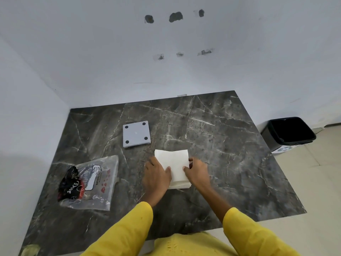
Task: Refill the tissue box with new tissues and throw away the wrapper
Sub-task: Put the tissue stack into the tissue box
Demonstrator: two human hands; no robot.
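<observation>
Clear wrapper (88, 183) reads "Dove", "TISSUES"; both hands hold tissue stack (174, 167).

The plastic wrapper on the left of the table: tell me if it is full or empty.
Empty. The wrapper lies flat and slack on the table, while the white tissue stack sits outside it between both hands.

Both hands covered the side edges of the white square stack of tissues (173, 166), hiding whatever lay beneath it. Left of the stack, the small print on the crumpled clear plastic wrapper (88, 183) was unreadable. Beneath the stack, the yellow sleeves (121, 235) ran off-frame.
</observation>
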